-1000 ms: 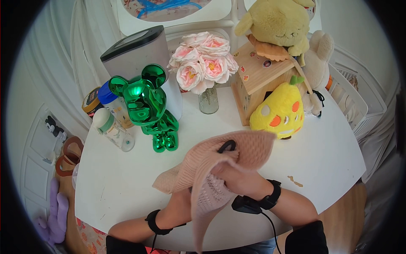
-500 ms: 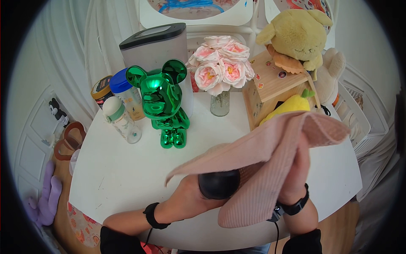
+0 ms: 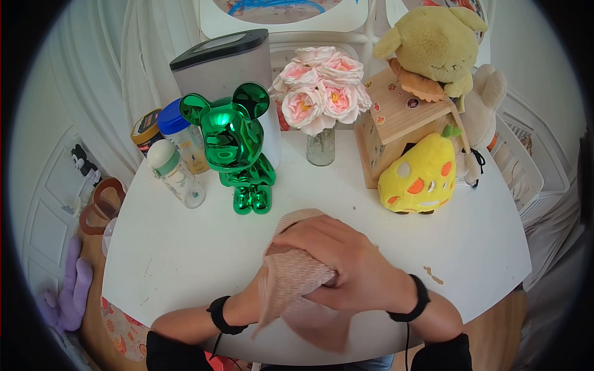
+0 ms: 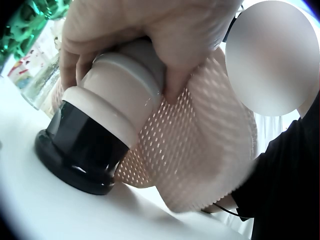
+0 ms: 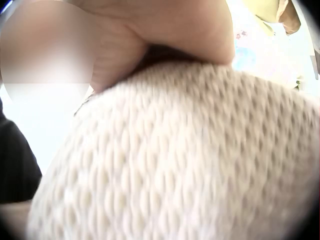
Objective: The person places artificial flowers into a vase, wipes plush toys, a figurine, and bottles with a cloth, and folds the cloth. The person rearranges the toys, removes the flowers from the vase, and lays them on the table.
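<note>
In the left wrist view, my left hand (image 4: 145,25) grips a pale, ridged bottle (image 4: 115,87) with a wide black base, tilted low over the white table. From the head view this bottle is hidden behind the cloth and my right hand. A pink textured cloth (image 3: 297,272) is bunched around it, its lower edge hanging down and blurred. My right hand (image 3: 349,260) curls over the top of the cloth and holds it against the bottle. Close up in the right wrist view, the cloth's dimpled weave (image 5: 150,160) fills most of the frame below the palm.
A shiny green bear figure (image 3: 232,142) stands ahead on the left, beside a clear bottle (image 3: 179,179) and a blue-lidded jar (image 3: 179,117). Pink flowers (image 3: 322,93) in a glass vase, a wooden house (image 3: 402,114) and a yellow plush pear (image 3: 421,176) line the back of the table.
The right hand held the cloth spread out to the right with the bottle's black end showing. It has come back left, over the bottle, and the cloth is bunched; the yellow pear is uncovered again.
</note>
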Motion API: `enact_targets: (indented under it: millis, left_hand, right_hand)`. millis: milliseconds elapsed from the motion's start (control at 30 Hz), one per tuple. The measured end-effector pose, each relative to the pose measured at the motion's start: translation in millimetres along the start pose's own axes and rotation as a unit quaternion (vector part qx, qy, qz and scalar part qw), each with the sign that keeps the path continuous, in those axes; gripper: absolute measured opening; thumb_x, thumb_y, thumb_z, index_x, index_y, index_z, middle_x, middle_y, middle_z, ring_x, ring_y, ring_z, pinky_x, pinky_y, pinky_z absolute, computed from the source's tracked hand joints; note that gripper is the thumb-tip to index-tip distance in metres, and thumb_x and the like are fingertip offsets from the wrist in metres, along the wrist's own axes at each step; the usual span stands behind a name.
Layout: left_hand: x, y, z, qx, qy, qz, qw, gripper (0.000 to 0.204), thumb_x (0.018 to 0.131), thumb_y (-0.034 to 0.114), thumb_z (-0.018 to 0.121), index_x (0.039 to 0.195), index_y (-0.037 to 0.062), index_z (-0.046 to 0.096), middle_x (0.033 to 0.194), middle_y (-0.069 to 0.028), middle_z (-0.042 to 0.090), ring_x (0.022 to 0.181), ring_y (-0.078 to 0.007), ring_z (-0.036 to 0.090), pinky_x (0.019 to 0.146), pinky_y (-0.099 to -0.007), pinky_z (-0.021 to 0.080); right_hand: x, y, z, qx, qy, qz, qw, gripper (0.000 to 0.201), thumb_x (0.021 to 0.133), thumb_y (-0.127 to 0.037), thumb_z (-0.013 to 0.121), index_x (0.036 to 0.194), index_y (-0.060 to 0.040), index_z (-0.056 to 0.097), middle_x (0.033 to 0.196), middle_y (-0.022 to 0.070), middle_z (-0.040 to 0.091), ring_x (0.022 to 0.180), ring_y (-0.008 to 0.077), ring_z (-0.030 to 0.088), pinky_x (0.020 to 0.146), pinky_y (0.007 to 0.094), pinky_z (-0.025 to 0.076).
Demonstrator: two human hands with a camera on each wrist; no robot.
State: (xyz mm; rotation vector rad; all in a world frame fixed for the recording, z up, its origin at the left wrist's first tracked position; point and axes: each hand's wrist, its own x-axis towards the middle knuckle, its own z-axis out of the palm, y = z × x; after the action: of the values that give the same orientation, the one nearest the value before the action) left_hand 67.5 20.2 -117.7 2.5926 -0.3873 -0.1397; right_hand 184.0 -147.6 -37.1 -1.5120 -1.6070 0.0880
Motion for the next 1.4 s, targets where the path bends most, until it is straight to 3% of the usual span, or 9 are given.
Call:
enact_targets:
  millis: [133,200,400,633,767,900,1100,1300,1400]
  left_hand:
    - [-7,-2,18,-0.458,0.043,-0.041,0.887,0.066,0.098,0.027,0.065,0.152,0.005,0.034,0.149,-0.0133,0.043,0.139,-0.0242,0.045,0.116,-0.0384,0.037]
    - [-2,11,2,-0.692,0.08,-0.075,0.714,0.065,0.095,0.023,0.068,0.15,0.0058,0.038,0.144,-0.0127,0.05,0.133,-0.0237,0.051,0.113,-0.0376,0.041]
    - [1,13,-38,-0.093,0.189,0.014,0.978,0.074,0.078,0.019,0.082,0.141,0.0032,0.046,0.132,-0.0192,0.059,0.122,-0.0349,0.06,0.1,-0.0413,0.05]
    - [-10,6,-48,-0.179,0.148,0.029,0.972,0.08,0.074,0.02,0.086,0.141,0.0032,0.045,0.131,-0.0211,0.06,0.114,-0.0407,0.064,0.095,-0.0425,0.052]
    - [-9,6,-50,-0.285,0.114,-0.054,0.95,0.068,0.074,0.017,0.085,0.133,0.0033,0.054,0.123,-0.0156,0.066,0.109,-0.0291,0.067,0.092,-0.0376,0.052]
    - [-13,5,-68,-0.324,-0.003,-0.07,0.944,0.053,0.085,0.018,0.071,0.133,0.003,0.055,0.127,-0.0115,0.06,0.117,-0.0194,0.058,0.1,-0.0329,0.048]
    - [-15,-4,-50,-0.441,0.091,-0.073,0.89,0.047,0.083,0.012,0.077,0.126,0.001,0.061,0.122,-0.0109,0.065,0.107,-0.0209,0.061,0.096,-0.033,0.047]
    - [-13,-11,-47,-0.256,0.11,0.075,0.957,0.04,0.092,0.017,0.067,0.128,0.0005,0.06,0.129,-0.0123,0.06,0.118,-0.024,0.058,0.102,-0.0346,0.045]
    - [-19,-5,-55,-0.378,0.078,0.057,0.921,0.049,0.091,0.017,0.068,0.135,0.0012,0.055,0.132,-0.0137,0.059,0.123,-0.0243,0.056,0.104,-0.0355,0.045]
  right_hand:
    - [-5,6,18,0.026,0.076,0.023,0.996,0.048,0.076,-0.005,0.079,0.121,-0.003,0.064,0.115,0.0083,0.068,0.106,0.0255,0.066,0.094,0.0344,0.05]
    - [-8,8,20,0.178,0.116,0.089,0.973,0.04,0.076,-0.001,0.077,0.114,-0.0012,0.066,0.11,0.0079,0.07,0.1,0.0175,0.067,0.09,0.0303,0.051]
    - [-15,25,15,0.393,0.036,0.141,0.908,0.055,0.081,-0.006,0.081,0.132,-0.0009,0.058,0.114,0.0054,0.068,0.11,0.0113,0.062,0.095,0.0301,0.049]
    - [-13,26,-3,0.204,-0.079,0.087,0.972,0.088,0.073,-0.014,0.089,0.146,-0.0039,0.041,0.139,0.0096,0.055,0.127,0.0189,0.054,0.108,0.0345,0.042]
    - [-13,19,1,0.151,-0.047,0.037,0.987,0.087,0.07,-0.014,0.09,0.144,-0.0036,0.045,0.141,0.0118,0.053,0.128,0.0249,0.055,0.109,0.0363,0.043]
    - [-12,13,11,0.108,-0.015,0.026,0.994,0.075,0.063,-0.007,0.087,0.133,-0.0044,0.058,0.134,0.0115,0.058,0.125,0.0275,0.057,0.106,0.0374,0.046]
    - [-10,12,14,0.151,0.054,0.023,0.987,0.053,0.066,-0.003,0.081,0.116,-0.002,0.067,0.117,0.0109,0.067,0.11,0.0257,0.065,0.096,0.0354,0.051]
    - [-14,17,22,0.161,0.116,0.023,0.98,0.041,0.072,-0.004,0.08,0.11,0.0012,0.065,0.099,0.0136,0.067,0.092,0.0313,0.066,0.081,0.0357,0.053]
    - [-10,12,21,0.173,0.101,0.042,0.979,0.043,0.073,-0.009,0.082,0.111,0.0017,0.064,0.1,0.0145,0.066,0.093,0.033,0.065,0.082,0.0373,0.052]
